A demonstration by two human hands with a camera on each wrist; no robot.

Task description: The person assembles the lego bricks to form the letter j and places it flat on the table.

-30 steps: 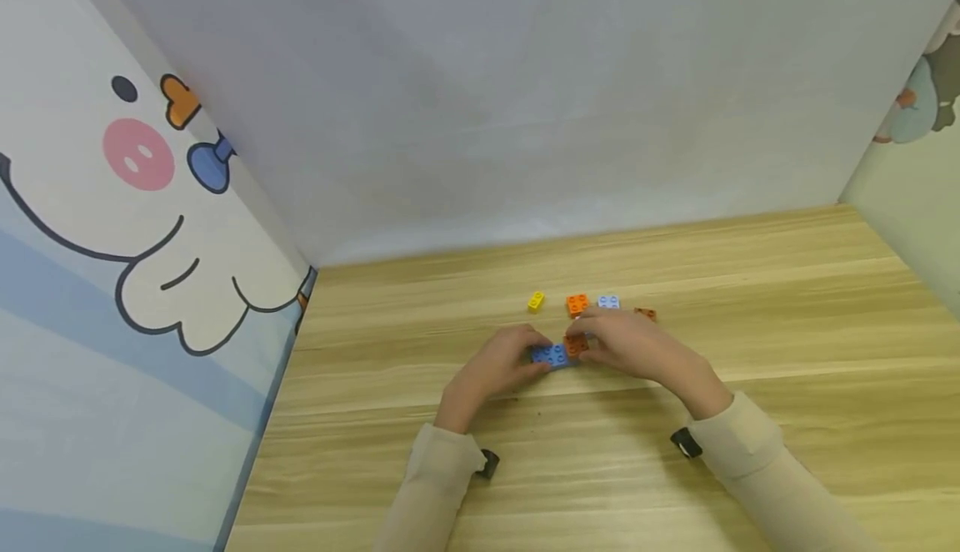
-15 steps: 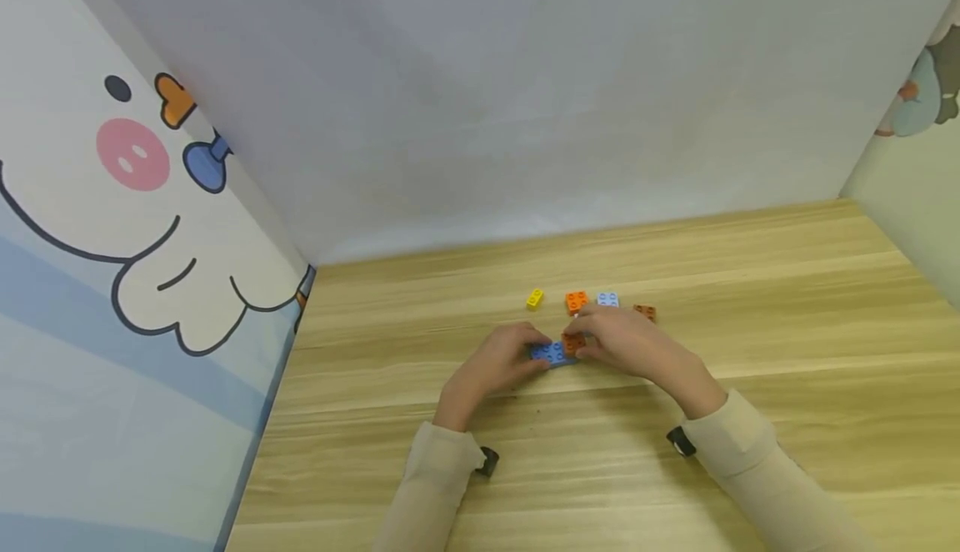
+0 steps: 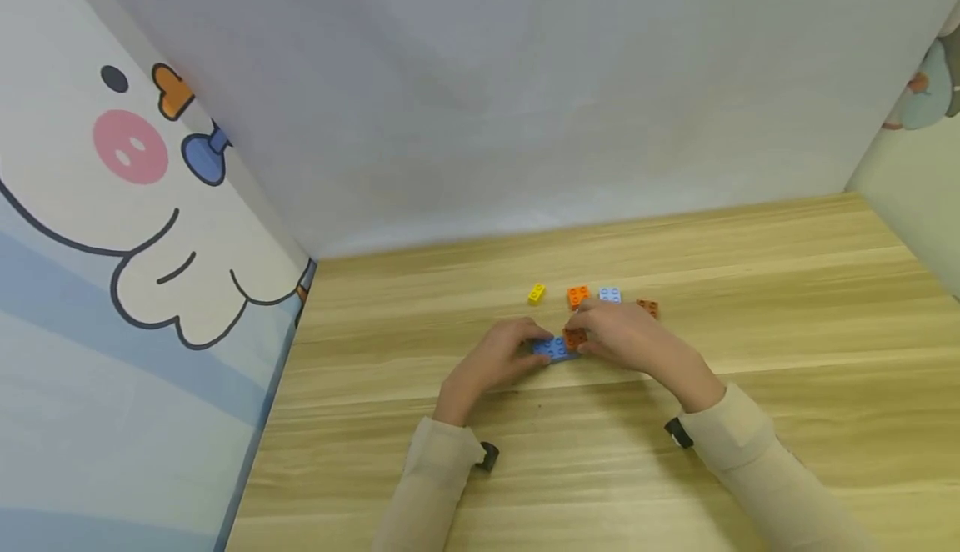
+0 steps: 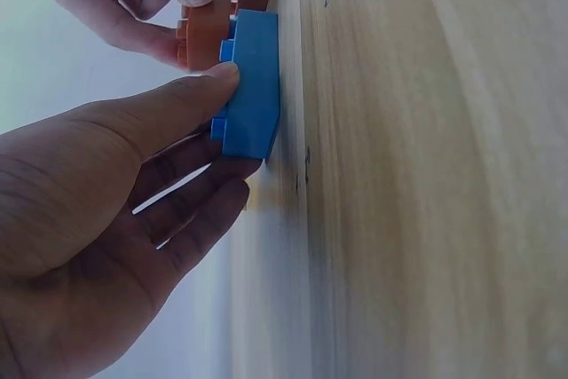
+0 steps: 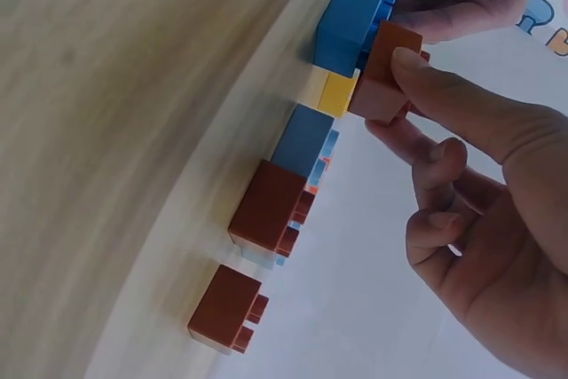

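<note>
In the head view my left hand [image 3: 497, 362] grips a long blue toy building brick [image 3: 553, 348] by its left part, thumb on the near side. My right hand [image 3: 626, 337] pinches a brown building brick [image 3: 574, 338] over the right end of the blue one. Seen from the left wrist, the brown brick [image 4: 209, 31] sits against the studs of the blue brick [image 4: 255, 77]. The right wrist view shows my right thumb and a finger on the brown brick [image 5: 387, 71], slightly tilted where it meets the blue brick's studs.
Behind the hands lie a small yellow brick [image 3: 536, 293], an orange brick [image 3: 577, 297], a light blue brick [image 3: 610, 294] and a brown brick [image 3: 648, 308]. The right wrist view shows another brown brick [image 5: 266, 206] near my right hand. A pale wall rises behind the wooden table [image 3: 360, 419].
Both hands keep nearly the same place, still holding the blue and brown bricks together. The head view has shifted slightly, and more of the loose brown brick shows than a second ago.
</note>
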